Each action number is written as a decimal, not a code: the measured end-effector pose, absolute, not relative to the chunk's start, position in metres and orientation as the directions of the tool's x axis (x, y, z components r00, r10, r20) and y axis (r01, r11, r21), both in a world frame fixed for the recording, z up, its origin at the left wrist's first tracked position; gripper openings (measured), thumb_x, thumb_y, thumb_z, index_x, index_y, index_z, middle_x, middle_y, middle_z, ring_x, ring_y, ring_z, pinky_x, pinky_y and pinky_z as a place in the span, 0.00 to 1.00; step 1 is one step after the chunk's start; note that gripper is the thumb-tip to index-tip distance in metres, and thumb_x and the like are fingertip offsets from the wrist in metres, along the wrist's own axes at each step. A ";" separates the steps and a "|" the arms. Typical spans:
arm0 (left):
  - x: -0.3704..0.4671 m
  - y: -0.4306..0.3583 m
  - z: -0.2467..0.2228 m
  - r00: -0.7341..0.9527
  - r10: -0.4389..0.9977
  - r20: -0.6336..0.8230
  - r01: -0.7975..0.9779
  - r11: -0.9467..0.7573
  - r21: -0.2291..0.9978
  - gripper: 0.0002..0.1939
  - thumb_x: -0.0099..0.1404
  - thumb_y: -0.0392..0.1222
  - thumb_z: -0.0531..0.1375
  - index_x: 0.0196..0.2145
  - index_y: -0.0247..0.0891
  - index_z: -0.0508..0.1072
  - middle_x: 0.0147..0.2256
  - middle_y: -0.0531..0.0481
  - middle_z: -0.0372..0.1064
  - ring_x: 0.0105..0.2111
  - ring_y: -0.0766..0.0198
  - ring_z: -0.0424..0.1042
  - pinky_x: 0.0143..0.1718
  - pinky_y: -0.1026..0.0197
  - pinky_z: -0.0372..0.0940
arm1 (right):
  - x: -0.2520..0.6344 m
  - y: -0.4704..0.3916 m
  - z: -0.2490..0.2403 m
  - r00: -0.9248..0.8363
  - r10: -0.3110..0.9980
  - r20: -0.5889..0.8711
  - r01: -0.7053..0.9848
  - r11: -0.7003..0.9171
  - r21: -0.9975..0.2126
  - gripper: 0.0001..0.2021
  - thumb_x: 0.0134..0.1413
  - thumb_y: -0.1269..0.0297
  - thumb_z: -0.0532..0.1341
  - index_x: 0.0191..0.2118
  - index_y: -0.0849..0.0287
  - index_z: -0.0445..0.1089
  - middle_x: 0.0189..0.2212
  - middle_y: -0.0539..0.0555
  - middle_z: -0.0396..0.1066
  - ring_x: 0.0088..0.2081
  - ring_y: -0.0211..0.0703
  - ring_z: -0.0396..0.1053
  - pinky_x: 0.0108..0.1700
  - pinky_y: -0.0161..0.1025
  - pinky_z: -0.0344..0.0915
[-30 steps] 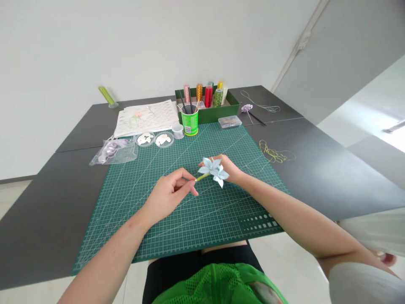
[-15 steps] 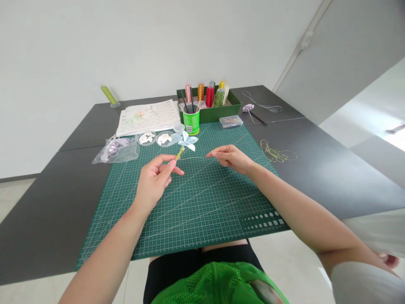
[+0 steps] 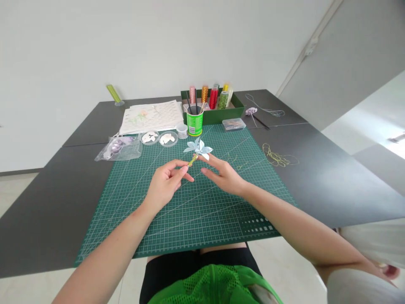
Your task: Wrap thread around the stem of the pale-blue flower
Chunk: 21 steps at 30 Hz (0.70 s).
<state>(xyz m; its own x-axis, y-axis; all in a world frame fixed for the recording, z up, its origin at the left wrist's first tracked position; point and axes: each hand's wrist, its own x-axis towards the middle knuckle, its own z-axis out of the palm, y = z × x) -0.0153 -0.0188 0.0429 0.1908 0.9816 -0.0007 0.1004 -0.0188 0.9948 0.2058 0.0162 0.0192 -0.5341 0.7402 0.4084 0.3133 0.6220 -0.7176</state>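
Note:
My left hand [image 3: 167, 181] pinches the green, thread-wrapped stem [image 3: 193, 161] of a pale blue artificial flower [image 3: 199, 146], which it holds over the green cutting mat [image 3: 190, 219]. The flower's petals face away from me, tilted up. Close beside it, my right hand [image 3: 224, 175] has its thumb and fingers apart. Its index fingertip is at the top of the stem, just under the petals; whether it touches cannot be made out. Loose bits of green thread [image 3: 232, 158] show on the mat beyond the right hand.
Behind the flower stand a green cup of tools [image 3: 195, 123], a box of thread spools [image 3: 228, 113] and a flat clear case [image 3: 234, 123]. Left are dishes of white pieces [image 3: 168, 139], paper sheets [image 3: 152, 117] and a plastic bag [image 3: 118, 148]. Tangled green thread [image 3: 275, 157] lies right.
My right hand has moved left to the flower, and its pinched fingers have spread. The flower in my left hand has shifted right in view. The stretched thread between the hands no longer shows.

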 end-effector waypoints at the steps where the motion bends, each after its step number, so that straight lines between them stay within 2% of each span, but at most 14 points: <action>1: -0.015 -0.019 0.043 0.198 0.980 0.000 0.098 -0.019 0.995 0.14 0.69 0.51 0.62 0.44 0.37 0.77 0.27 0.47 0.78 0.14 0.75 0.52 0.16 0.69 0.47 | 0.201 0.011 0.018 -0.557 0.735 0.386 0.265 0.598 -0.757 0.21 0.70 0.61 0.55 0.65 0.53 0.66 0.58 0.58 0.73 0.62 0.50 0.69 0.67 0.57 0.61; 3: -0.014 -0.019 0.043 0.208 0.978 0.001 0.094 -0.021 0.995 0.15 0.69 0.51 0.62 0.45 0.37 0.77 0.27 0.47 0.78 0.14 0.75 0.52 0.16 0.69 0.47 | 0.195 0.005 0.015 -0.578 0.738 0.348 0.201 0.542 -0.816 0.21 0.70 0.61 0.56 0.66 0.55 0.66 0.53 0.58 0.76 0.57 0.47 0.73 0.61 0.51 0.69; 5: -0.014 -0.019 0.043 0.213 0.977 0.000 0.092 -0.020 0.996 0.15 0.69 0.50 0.62 0.45 0.37 0.77 0.27 0.47 0.78 0.14 0.75 0.51 0.16 0.69 0.47 | 0.192 0.002 0.013 -0.559 0.761 0.330 0.203 0.512 -0.835 0.21 0.70 0.61 0.56 0.65 0.58 0.66 0.42 0.55 0.79 0.42 0.41 0.78 0.47 0.42 0.75; 7: -0.014 -0.019 0.043 0.210 0.978 -0.004 0.097 -0.016 0.995 0.15 0.69 0.51 0.62 0.45 0.37 0.76 0.27 0.47 0.78 0.14 0.75 0.51 0.16 0.68 0.47 | 0.191 -0.001 0.012 -0.507 0.784 0.359 0.286 0.546 -0.788 0.20 0.70 0.62 0.57 0.63 0.60 0.68 0.34 0.52 0.78 0.30 0.36 0.73 0.36 0.36 0.72; 9: -0.014 -0.018 0.043 0.196 0.981 -0.010 0.105 -0.011 0.994 0.15 0.69 0.51 0.62 0.44 0.37 0.76 0.27 0.47 0.78 0.14 0.74 0.52 0.16 0.68 0.47 | 0.192 -0.002 0.013 -0.459 0.776 0.433 0.388 0.613 -0.688 0.17 0.70 0.63 0.57 0.59 0.60 0.72 0.35 0.53 0.79 0.30 0.35 0.73 0.34 0.35 0.71; 12: -0.014 -0.018 0.042 0.167 0.986 -0.011 0.106 -0.007 0.994 0.16 0.68 0.52 0.62 0.44 0.37 0.75 0.27 0.46 0.79 0.14 0.74 0.52 0.16 0.68 0.47 | 0.195 -0.003 0.016 -0.453 0.700 0.552 0.461 0.714 -0.527 0.14 0.72 0.66 0.55 0.54 0.61 0.76 0.41 0.56 0.81 0.37 0.38 0.78 0.38 0.34 0.71; 16: -0.013 -0.017 0.040 0.162 0.987 -0.022 0.130 0.000 0.992 0.17 0.68 0.54 0.62 0.43 0.36 0.74 0.28 0.46 0.79 0.14 0.73 0.52 0.16 0.67 0.47 | 0.201 -0.003 0.020 -0.512 0.560 0.651 0.456 0.820 -0.347 0.13 0.72 0.68 0.54 0.48 0.64 0.77 0.34 0.55 0.80 0.30 0.35 0.75 0.30 0.32 0.67; 18: -0.013 -0.016 0.039 0.169 0.985 -0.046 0.169 0.017 0.986 0.18 0.68 0.54 0.62 0.43 0.36 0.74 0.29 0.46 0.79 0.14 0.73 0.52 0.15 0.67 0.48 | 0.203 -0.003 0.023 -0.536 0.513 0.671 0.419 0.851 -0.315 0.12 0.72 0.69 0.55 0.46 0.64 0.77 0.31 0.53 0.79 0.28 0.34 0.73 0.28 0.32 0.65; 21: -0.014 -0.015 0.037 0.161 0.984 -0.077 0.261 0.033 0.965 0.18 0.68 0.54 0.61 0.45 0.37 0.73 0.31 0.45 0.81 0.15 0.71 0.55 0.16 0.66 0.51 | 0.206 -0.004 0.029 -0.579 0.465 0.670 0.305 0.885 -0.351 0.12 0.71 0.70 0.55 0.45 0.65 0.77 0.29 0.53 0.77 0.26 0.33 0.70 0.27 0.31 0.62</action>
